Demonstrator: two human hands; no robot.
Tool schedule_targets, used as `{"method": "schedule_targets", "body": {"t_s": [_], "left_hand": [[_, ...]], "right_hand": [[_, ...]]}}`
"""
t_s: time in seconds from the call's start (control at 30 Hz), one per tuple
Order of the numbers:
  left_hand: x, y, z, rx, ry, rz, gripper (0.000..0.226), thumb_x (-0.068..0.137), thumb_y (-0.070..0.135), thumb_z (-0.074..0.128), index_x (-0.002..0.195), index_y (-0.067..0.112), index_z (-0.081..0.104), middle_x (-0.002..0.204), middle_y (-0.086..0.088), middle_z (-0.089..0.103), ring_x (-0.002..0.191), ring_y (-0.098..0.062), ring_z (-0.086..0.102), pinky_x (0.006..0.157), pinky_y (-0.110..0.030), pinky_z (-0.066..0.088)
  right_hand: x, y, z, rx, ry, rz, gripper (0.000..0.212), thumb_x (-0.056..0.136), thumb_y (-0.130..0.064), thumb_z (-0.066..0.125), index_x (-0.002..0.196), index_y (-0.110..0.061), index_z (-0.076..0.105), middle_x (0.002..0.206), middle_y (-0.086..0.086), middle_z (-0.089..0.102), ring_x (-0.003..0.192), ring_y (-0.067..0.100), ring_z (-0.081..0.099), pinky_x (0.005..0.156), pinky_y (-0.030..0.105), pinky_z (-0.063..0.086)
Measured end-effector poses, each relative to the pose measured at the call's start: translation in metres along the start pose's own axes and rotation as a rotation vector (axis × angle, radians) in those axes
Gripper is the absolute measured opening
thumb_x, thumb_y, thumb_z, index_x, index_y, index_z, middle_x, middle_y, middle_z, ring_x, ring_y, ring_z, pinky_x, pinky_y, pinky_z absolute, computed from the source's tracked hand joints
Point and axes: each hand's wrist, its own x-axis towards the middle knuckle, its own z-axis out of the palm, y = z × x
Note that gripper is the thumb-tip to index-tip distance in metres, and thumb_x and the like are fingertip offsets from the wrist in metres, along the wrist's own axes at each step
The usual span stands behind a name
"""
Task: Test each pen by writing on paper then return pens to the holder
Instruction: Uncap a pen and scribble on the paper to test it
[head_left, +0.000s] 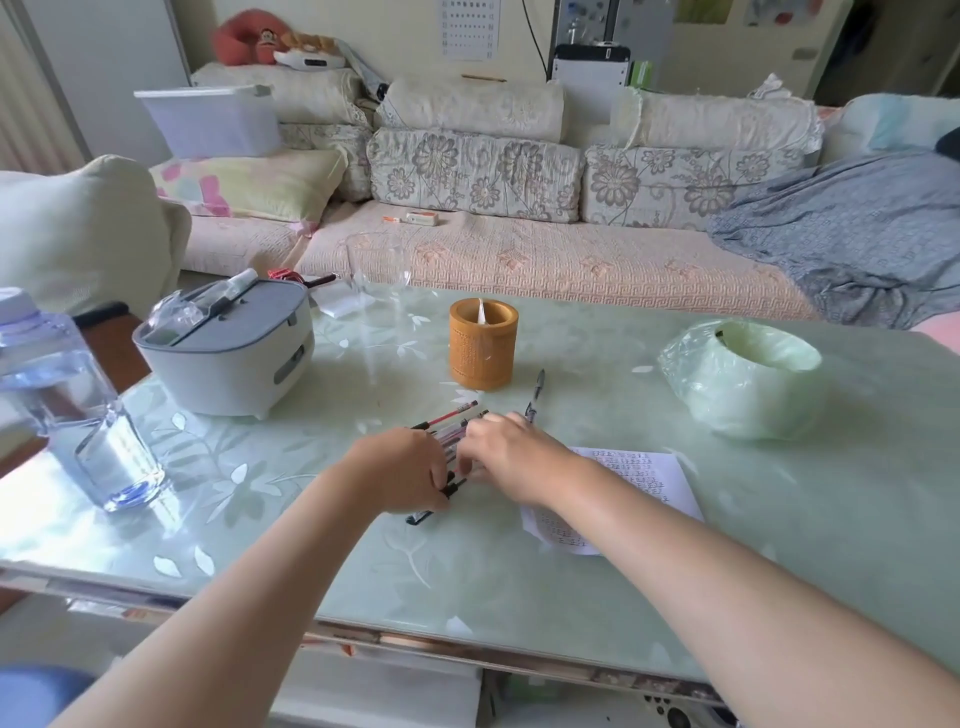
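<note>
A bundle of several pens (451, 420) lies on the glass table top (519, 571), mid-table. My left hand (402, 470) curls round the bundle's near end from the left. My right hand (506, 449) reaches in from the right, its fingers on the same pens. One dark pen (535, 395) lies apart just beyond my right hand. Another dark pen end (420, 517) pokes out under my left hand. The brown cylindrical holder (483, 344) stands upright behind the pens. A sheet of paper (639, 488) with handwriting lies to the right, partly under my right forearm.
A grey-lidded white box (228, 353) stands at the left. A clear water jug (67, 400) sits at the near left edge. A clear glass (378, 270) stands at the back. A bagged pale green roll (748, 374) sits at the right. A sofa lies beyond.
</note>
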Motion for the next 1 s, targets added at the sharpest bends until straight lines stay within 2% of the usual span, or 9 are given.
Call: {"method": "schedule_targets", "body": {"t_s": [0.2, 0.33, 0.53, 0.6, 0.67, 0.73, 0.8, 0.9, 1.0], "left_hand": [[-0.001, -0.001, -0.011, -0.046, 0.074, -0.059, 0.021, 0.083, 0.047, 0.062, 0.096, 0.031, 0.067, 0.094, 0.007, 0.065, 0.085, -0.018, 0.059, 0.071, -0.029, 0.049], [-0.003, 0.003, -0.015, -0.145, 0.139, -0.055, 0.014, 0.083, 0.045, 0.063, 0.091, 0.034, 0.063, 0.086, 0.011, 0.06, 0.079, -0.017, 0.057, 0.068, -0.028, 0.047], [-0.008, 0.027, -0.024, -0.355, 0.265, 0.042, 0.013, 0.077, 0.038, 0.072, 0.086, 0.032, 0.065, 0.084, 0.014, 0.066, 0.08, -0.012, 0.062, 0.075, -0.035, 0.055], [-0.009, 0.038, -0.027, -0.385, 0.284, 0.076, 0.013, 0.077, 0.039, 0.073, 0.085, 0.032, 0.066, 0.082, 0.014, 0.065, 0.078, -0.01, 0.061, 0.072, -0.033, 0.054], [-0.011, 0.048, -0.03, -0.437, 0.288, 0.099, 0.01, 0.079, 0.04, 0.072, 0.083, 0.031, 0.069, 0.08, 0.012, 0.066, 0.076, -0.007, 0.061, 0.069, -0.027, 0.051], [-0.012, 0.056, -0.032, -0.508, 0.279, 0.114, 0.004, 0.082, 0.032, 0.071, 0.085, 0.03, 0.074, 0.078, 0.012, 0.067, 0.072, -0.002, 0.06, 0.064, -0.018, 0.047], [-0.013, 0.064, -0.03, -0.555, 0.275, 0.129, 0.007, 0.084, 0.026, 0.07, 0.088, 0.029, 0.075, 0.076, 0.014, 0.067, 0.067, 0.004, 0.057, 0.06, -0.011, 0.04], [-0.014, 0.081, -0.021, -0.572, 0.266, 0.148, 0.006, 0.084, 0.024, 0.07, 0.088, 0.028, 0.074, 0.079, 0.013, 0.069, 0.069, 0.003, 0.059, 0.06, -0.011, 0.041], [-0.01, 0.099, -0.015, -0.596, 0.276, 0.175, 0.008, 0.083, 0.021, 0.071, 0.083, 0.029, 0.072, 0.082, 0.011, 0.071, 0.075, -0.001, 0.063, 0.063, -0.012, 0.044]], "right_hand": [[-0.005, 0.011, -0.018, 0.116, 0.079, 0.119, 0.008, 0.096, -0.026, 0.057, 0.102, -0.023, 0.061, 0.108, -0.006, 0.061, 0.11, 0.017, 0.052, 0.096, 0.035, 0.034], [-0.017, 0.014, -0.027, 0.134, 0.109, 0.161, 0.008, 0.095, -0.025, 0.056, 0.102, -0.022, 0.059, 0.106, -0.005, 0.061, 0.106, 0.019, 0.053, 0.092, 0.034, 0.036], [-0.041, 0.006, -0.044, 0.292, 0.049, 0.193, 0.032, 0.09, -0.009, 0.045, 0.115, -0.025, 0.059, 0.116, 0.0, 0.062, 0.11, 0.02, 0.054, 0.092, 0.036, 0.044], [-0.051, 0.005, -0.049, 0.349, 0.052, 0.24, 0.03, 0.089, -0.012, 0.044, 0.11, -0.025, 0.061, 0.113, -0.001, 0.065, 0.105, 0.021, 0.057, 0.088, 0.037, 0.048], [-0.062, 0.009, -0.052, 0.318, 0.067, 0.292, 0.019, 0.092, -0.028, 0.046, 0.101, -0.027, 0.062, 0.1, -0.005, 0.066, 0.095, 0.021, 0.058, 0.081, 0.039, 0.049], [-0.074, 0.016, -0.056, 0.298, 0.084, 0.32, 0.02, 0.095, -0.043, 0.046, 0.094, -0.03, 0.061, 0.082, -0.009, 0.062, 0.082, 0.017, 0.057, 0.069, 0.036, 0.046], [-0.087, 0.02, -0.061, 0.319, 0.087, 0.347, 0.019, 0.096, -0.044, 0.048, 0.095, -0.033, 0.063, 0.072, -0.011, 0.057, 0.072, 0.012, 0.054, 0.061, 0.032, 0.04], [-0.104, 0.022, -0.064, 0.326, 0.076, 0.374, 0.017, 0.096, -0.041, 0.051, 0.106, -0.037, 0.065, 0.081, -0.012, 0.062, 0.072, 0.008, 0.053, 0.067, 0.032, 0.044], [-0.115, 0.023, -0.061, 0.377, 0.092, 0.389, 0.017, 0.098, -0.031, 0.05, 0.102, -0.027, 0.065, 0.09, -0.007, 0.062, 0.084, 0.016, 0.055, 0.072, 0.034, 0.044]]}}
